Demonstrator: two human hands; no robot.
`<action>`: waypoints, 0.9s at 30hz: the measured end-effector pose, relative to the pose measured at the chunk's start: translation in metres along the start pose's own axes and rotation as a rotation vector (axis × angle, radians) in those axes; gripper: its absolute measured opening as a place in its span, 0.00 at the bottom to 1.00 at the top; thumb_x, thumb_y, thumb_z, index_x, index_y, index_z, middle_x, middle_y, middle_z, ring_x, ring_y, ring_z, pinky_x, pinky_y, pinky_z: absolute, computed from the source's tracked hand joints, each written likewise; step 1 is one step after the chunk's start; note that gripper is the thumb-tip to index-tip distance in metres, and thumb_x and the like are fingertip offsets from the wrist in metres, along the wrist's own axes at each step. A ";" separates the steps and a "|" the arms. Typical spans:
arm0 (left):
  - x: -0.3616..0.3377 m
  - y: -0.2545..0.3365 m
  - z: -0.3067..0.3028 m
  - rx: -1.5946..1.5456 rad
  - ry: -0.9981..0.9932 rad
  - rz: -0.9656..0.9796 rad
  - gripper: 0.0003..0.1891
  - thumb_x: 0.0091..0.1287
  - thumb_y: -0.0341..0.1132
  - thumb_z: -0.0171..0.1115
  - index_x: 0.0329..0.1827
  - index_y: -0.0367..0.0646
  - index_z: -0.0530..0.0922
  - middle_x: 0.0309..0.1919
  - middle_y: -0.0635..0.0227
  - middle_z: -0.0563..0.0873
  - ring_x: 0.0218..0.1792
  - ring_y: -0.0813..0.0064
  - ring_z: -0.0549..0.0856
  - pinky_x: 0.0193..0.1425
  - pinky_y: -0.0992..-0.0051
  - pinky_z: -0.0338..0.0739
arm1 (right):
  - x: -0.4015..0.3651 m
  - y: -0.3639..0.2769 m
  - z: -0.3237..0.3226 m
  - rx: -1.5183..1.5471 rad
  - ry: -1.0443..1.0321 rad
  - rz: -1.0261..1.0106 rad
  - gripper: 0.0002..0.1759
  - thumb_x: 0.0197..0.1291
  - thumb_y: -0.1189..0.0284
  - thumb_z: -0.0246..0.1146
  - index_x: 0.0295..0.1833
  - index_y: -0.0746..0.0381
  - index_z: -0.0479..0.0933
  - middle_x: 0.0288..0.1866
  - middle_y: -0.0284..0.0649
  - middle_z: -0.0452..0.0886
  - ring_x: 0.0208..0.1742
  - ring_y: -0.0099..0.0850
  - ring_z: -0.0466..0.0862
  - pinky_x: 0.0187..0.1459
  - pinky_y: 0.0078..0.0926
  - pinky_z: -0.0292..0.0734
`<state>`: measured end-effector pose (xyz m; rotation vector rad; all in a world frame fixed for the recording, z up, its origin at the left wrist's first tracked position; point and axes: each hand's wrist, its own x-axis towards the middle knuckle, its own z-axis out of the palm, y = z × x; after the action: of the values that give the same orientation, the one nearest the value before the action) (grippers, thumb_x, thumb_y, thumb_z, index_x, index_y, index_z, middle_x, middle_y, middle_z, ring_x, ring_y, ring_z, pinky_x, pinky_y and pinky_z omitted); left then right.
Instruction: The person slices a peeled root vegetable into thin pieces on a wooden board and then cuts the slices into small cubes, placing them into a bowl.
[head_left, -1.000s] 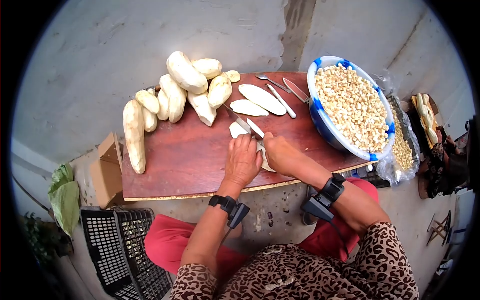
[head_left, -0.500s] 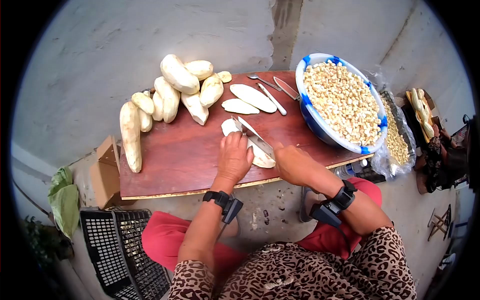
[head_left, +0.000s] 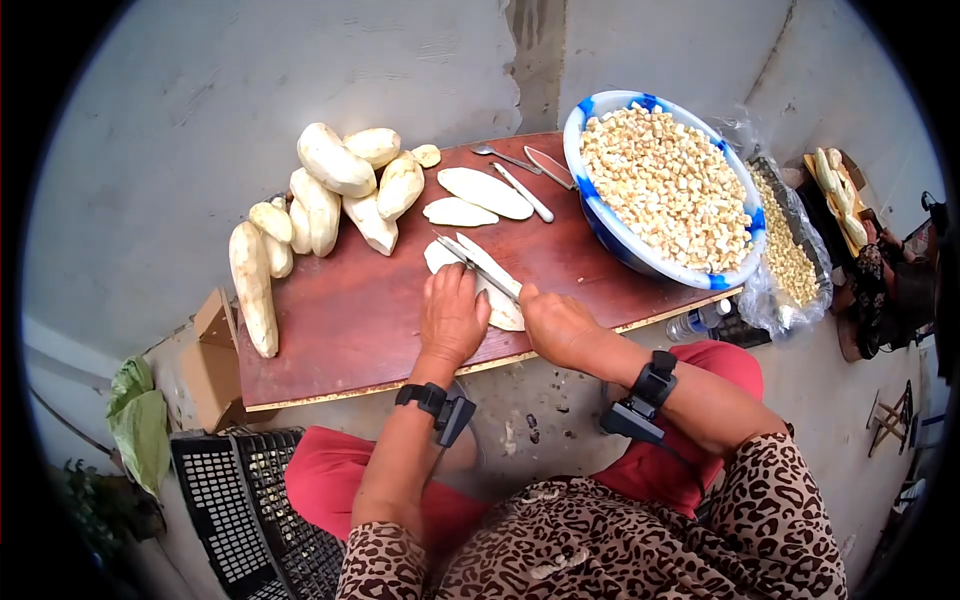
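Note:
My right hand (head_left: pixel 562 326) grips the handle end of a knife (head_left: pixel 484 271), whose blade lies across a pale peeled tuber piece (head_left: pixel 504 313). The blade shows nearly edge-on. With bent fingers, my left hand (head_left: pixel 452 318) holds the tuber down on the red-brown tabletop (head_left: pixel 340 325), its fingertips close beside the blade. A cut strip (head_left: pixel 488 257) stands along the blade's far side. Behind the knife lie two flat tuber slices (head_left: pixel 486 193). What lies under my left palm is hidden.
Whole peeled tubers (head_left: pixel 335 162) are heaped at the table's back left. A blue-and-white basin (head_left: pixel 742 282) of diced pieces stands at the right, near a peeler (head_left: pixel 549 169) and a white-handled knife (head_left: pixel 523 193). A black crate (head_left: pixel 222 510) sits on the floor. Another person is at far right.
The blade has turned from showing its flat side to nearly edge-on. Both hands keep their hold, and the whole view has shifted slightly.

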<state>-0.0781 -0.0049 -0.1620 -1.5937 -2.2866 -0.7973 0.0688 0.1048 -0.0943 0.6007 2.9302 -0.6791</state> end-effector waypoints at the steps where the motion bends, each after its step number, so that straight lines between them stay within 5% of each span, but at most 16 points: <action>1: -0.001 0.000 0.000 0.001 -0.006 0.000 0.19 0.58 0.33 0.62 0.51 0.33 0.75 0.51 0.53 0.77 0.54 0.53 0.74 0.62 0.58 0.67 | -0.001 -0.001 0.000 -0.006 -0.004 -0.001 0.09 0.57 0.81 0.56 0.44 0.70 0.69 0.35 0.59 0.84 0.39 0.54 0.86 0.40 0.47 0.82; 13: -0.006 0.004 -0.004 -0.043 -0.035 -0.033 0.21 0.61 0.32 0.61 0.56 0.32 0.73 0.58 0.51 0.75 0.61 0.50 0.72 0.68 0.57 0.65 | -0.008 0.005 -0.013 0.053 0.019 0.007 0.09 0.57 0.81 0.55 0.43 0.72 0.69 0.34 0.63 0.83 0.38 0.57 0.86 0.39 0.49 0.81; 16: -0.006 0.006 -0.005 -0.047 -0.029 -0.075 0.23 0.61 0.32 0.62 0.58 0.32 0.71 0.59 0.50 0.73 0.63 0.50 0.70 0.68 0.57 0.64 | -0.010 0.006 -0.011 0.099 0.152 -0.077 0.05 0.59 0.79 0.52 0.39 0.72 0.68 0.25 0.64 0.79 0.29 0.61 0.82 0.33 0.55 0.76; 22: -0.008 0.004 -0.004 -0.066 -0.026 -0.119 0.24 0.60 0.33 0.63 0.58 0.31 0.70 0.59 0.49 0.71 0.63 0.49 0.68 0.68 0.57 0.64 | -0.003 -0.008 -0.014 0.056 0.193 -0.168 0.05 0.60 0.78 0.53 0.37 0.71 0.67 0.21 0.62 0.78 0.25 0.60 0.81 0.28 0.54 0.75; 27: -0.008 0.001 -0.004 -0.085 -0.039 -0.108 0.22 0.60 0.33 0.63 0.55 0.31 0.72 0.57 0.50 0.72 0.61 0.50 0.69 0.67 0.57 0.64 | 0.002 -0.016 -0.019 0.001 0.025 -0.059 0.09 0.56 0.79 0.55 0.42 0.72 0.70 0.30 0.62 0.82 0.34 0.58 0.85 0.36 0.50 0.80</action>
<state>-0.0742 -0.0131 -0.1624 -1.5445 -2.4147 -0.9089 0.0608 0.1004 -0.0704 0.5289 2.9820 -0.6839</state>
